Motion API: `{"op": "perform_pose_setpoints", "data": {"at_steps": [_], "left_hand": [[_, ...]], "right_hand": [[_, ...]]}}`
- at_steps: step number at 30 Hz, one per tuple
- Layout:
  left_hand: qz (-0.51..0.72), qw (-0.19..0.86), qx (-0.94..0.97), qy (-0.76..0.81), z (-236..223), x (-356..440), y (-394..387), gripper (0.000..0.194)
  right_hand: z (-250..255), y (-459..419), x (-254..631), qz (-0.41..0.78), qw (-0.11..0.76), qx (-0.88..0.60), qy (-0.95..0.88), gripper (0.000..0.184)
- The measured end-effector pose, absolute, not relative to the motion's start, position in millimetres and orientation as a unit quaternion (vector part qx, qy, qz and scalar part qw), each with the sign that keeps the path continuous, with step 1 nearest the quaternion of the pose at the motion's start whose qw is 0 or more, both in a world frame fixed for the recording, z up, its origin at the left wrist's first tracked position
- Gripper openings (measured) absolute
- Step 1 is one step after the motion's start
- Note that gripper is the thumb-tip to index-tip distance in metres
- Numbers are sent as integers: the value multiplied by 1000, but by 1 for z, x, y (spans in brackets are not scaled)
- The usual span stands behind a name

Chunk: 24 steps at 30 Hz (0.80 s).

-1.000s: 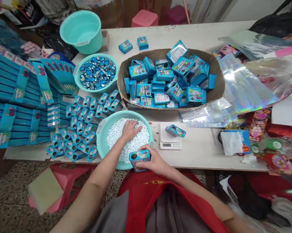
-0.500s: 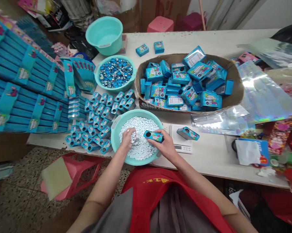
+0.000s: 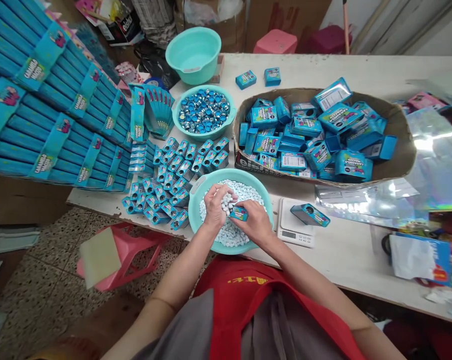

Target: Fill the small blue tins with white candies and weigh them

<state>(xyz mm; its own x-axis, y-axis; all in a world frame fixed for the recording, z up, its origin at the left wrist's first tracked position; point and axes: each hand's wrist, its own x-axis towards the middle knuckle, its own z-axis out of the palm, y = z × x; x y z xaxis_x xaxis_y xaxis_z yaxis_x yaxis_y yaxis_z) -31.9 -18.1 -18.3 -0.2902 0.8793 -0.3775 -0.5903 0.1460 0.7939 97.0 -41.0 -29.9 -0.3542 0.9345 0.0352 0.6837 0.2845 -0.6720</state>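
My left hand [image 3: 215,204] is closed round a clump of small white candies [image 3: 227,204], right at the top of a small blue box. That box [image 3: 239,213] is gripped by my right hand [image 3: 256,220], its round opening now covered by the candies and fingers. Both hands are over a turquoise basin [image 3: 194,200] filled with loose white candies [image 3: 231,235]. Just right of the basin is a white digital scale [image 3: 296,237], with another blue box [image 3: 310,215] lying across its right side, a round hole at one end.
Left of the basin stand rows of blue boxes [image 3: 165,187] with round holes. Behind is a basin [image 3: 177,120] of blue and silver caps. A cardboard box [image 3: 404,160] heaped with blue boxes lies at the back right. A pink stool [image 3: 131,260] stands below the table.
My left hand has brought its candies up and right to the box. My right hand's box has moved closer to meet it. The whole view has shifted as the head turned left.
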Motion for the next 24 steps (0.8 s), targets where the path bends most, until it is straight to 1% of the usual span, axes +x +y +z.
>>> {"op": "perform_pose_setpoints", "data": {"at_steps": [4,7,11,16,19,24], "left_hand": [[635,565,166,501,-16,-31,-17,26],[630,557,184,509,-14,-30,-17,26],[637,542,190,514,-13,-28,-17,25],[628,534,197,531,-15,-22,-18,34],[640,516,202,532,-15,-18,-17,36],[626,545,194,522,-12,-15,-15,33]], "right_hand": [[-28,-39,95,303,229,-534,-755,25],[-26,-37,95,307,244,-539,-746,25],[-24,-37,97,305,244,-533,-751,25],[-23,-36,101,306,247,-544,-741,26],[-22,-37,102,308,244,-550,-737,26],[-22,-39,104,322,254,-548,-729,25]]}}
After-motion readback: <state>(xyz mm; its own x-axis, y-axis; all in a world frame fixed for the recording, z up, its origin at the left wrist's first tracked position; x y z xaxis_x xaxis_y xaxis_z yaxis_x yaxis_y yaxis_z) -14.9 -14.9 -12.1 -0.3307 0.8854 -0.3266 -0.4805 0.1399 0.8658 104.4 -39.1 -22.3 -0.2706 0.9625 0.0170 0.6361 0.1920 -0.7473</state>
